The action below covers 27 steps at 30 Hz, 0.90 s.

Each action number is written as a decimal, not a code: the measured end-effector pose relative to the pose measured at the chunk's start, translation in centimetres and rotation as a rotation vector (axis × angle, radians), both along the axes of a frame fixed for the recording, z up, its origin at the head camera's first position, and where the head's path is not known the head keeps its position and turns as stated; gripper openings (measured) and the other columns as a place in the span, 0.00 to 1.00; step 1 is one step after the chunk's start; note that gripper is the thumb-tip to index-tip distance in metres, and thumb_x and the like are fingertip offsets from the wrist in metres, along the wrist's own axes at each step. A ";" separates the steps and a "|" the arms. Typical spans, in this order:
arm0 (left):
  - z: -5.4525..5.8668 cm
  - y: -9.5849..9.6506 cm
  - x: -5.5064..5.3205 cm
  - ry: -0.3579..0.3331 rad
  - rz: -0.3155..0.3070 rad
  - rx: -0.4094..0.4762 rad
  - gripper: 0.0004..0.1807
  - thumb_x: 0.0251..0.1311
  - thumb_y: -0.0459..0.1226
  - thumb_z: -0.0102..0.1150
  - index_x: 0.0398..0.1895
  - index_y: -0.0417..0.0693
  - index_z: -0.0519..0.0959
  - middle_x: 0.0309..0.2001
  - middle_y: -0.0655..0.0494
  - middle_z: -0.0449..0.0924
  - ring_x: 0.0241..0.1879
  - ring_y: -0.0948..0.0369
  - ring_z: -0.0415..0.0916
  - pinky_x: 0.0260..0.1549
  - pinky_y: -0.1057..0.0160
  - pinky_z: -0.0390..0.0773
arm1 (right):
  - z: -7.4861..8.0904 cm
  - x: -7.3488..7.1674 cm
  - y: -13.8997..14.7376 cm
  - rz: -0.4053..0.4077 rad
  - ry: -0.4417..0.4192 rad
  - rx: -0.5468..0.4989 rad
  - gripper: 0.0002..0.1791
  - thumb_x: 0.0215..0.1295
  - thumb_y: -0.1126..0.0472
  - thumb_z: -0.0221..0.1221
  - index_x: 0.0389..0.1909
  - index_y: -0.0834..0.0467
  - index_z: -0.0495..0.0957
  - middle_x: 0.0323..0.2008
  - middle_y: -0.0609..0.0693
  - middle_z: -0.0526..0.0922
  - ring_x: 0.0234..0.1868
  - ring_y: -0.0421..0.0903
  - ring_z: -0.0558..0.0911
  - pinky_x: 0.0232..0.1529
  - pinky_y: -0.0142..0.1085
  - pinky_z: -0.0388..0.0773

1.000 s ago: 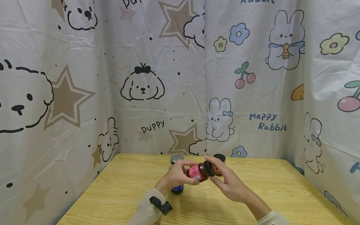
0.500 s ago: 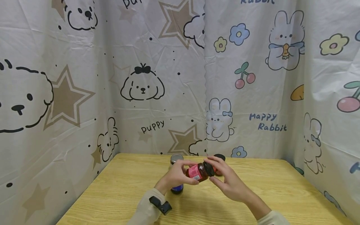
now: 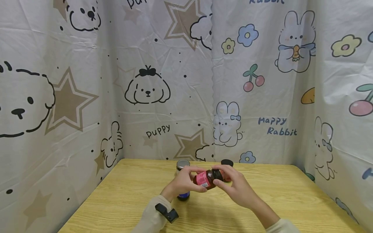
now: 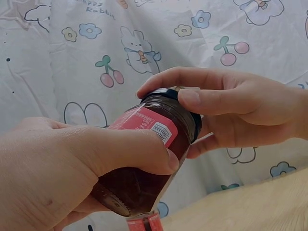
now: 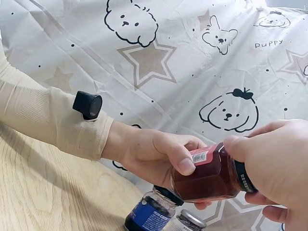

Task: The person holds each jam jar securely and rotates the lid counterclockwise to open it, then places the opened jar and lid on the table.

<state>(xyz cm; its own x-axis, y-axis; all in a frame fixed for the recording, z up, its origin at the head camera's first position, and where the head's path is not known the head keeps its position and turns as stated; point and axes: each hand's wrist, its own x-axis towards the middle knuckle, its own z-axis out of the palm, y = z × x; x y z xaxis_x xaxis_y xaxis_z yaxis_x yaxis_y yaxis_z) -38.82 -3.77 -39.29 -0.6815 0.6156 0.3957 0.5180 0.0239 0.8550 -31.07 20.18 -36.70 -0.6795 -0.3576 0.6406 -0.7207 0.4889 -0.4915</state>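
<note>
A glass jar of dark reddish-brown contents with a pink label (image 3: 203,180) is held tilted above the table, its black lid (image 3: 217,174) pointing right. My left hand (image 3: 183,182) grips the jar's body, thumb along the near side, as the left wrist view shows too. Around the lid curl the fingers and thumb of my right hand (image 3: 239,186). Seen from the right wrist, the lid (image 5: 244,177) is partly covered by that hand, and the jar body (image 5: 204,180) lies between both hands.
Behind the hands on the wooden table (image 3: 125,194) stand a blue-labelled jar (image 5: 151,211), a silver-lidded jar (image 5: 188,222) and a black-lidded red jar (image 3: 227,162). A black wrist camera (image 3: 166,213) sits on the left sleeve. Patterned curtains (image 3: 163,113) enclose the table.
My right hand has shifted its grip on the lid: the thumb has moved up and left onto its near side, and the fingers wrap further over. The left hand has stayed nearly still.
</note>
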 end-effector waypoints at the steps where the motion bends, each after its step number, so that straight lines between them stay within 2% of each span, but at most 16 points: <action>1: 0.0 0.0 0.0 0.000 0.000 -0.001 0.30 0.47 0.30 0.79 0.58 0.43 0.84 0.49 0.53 0.80 0.27 0.59 0.84 0.32 0.62 0.84 | 0.0 0.0 0.0 -0.008 0.002 0.002 0.21 0.71 0.59 0.66 0.63 0.49 0.78 0.55 0.47 0.81 0.46 0.44 0.80 0.43 0.42 0.83; 5: -0.1 0.0 0.0 0.004 0.008 -0.004 0.30 0.47 0.30 0.79 0.58 0.44 0.85 0.49 0.53 0.80 0.26 0.60 0.83 0.32 0.62 0.84 | -0.2 -0.2 0.1 -0.001 -0.011 0.012 0.22 0.70 0.61 0.67 0.63 0.51 0.79 0.58 0.48 0.80 0.46 0.44 0.79 0.44 0.41 0.82; 9: -0.1 0.0 -0.1 0.007 0.012 -0.003 0.30 0.47 0.31 0.79 0.59 0.44 0.84 0.49 0.54 0.81 0.27 0.59 0.83 0.32 0.62 0.84 | -0.2 -0.3 0.2 0.047 -0.033 0.020 0.22 0.71 0.62 0.65 0.65 0.54 0.77 0.63 0.51 0.78 0.49 0.46 0.80 0.47 0.46 0.82; 13: -0.1 -0.1 -0.1 0.003 0.017 -0.004 0.30 0.48 0.31 0.79 0.59 0.43 0.84 0.50 0.54 0.81 0.28 0.59 0.83 0.32 0.62 0.84 | -0.2 -0.3 0.2 0.061 -0.037 0.022 0.24 0.72 0.62 0.65 0.67 0.53 0.75 0.65 0.53 0.76 0.51 0.48 0.82 0.48 0.46 0.82; 21: 0.0 -0.1 -0.1 0.006 0.009 0.004 0.31 0.48 0.30 0.79 0.59 0.41 0.83 0.52 0.52 0.82 0.27 0.60 0.83 0.32 0.62 0.84 | -0.3 -0.2 0.2 0.054 -0.031 0.028 0.27 0.71 0.62 0.66 0.69 0.53 0.74 0.68 0.56 0.74 0.57 0.51 0.79 0.48 0.43 0.82; 27: 0.0 -0.1 -0.1 0.008 0.004 0.003 0.30 0.48 0.30 0.78 0.59 0.41 0.83 0.50 0.51 0.81 0.28 0.59 0.84 0.32 0.62 0.84 | -0.3 0.0 0.1 0.034 -0.052 0.011 0.26 0.71 0.58 0.66 0.68 0.55 0.76 0.68 0.60 0.72 0.53 0.50 0.80 0.49 0.43 0.81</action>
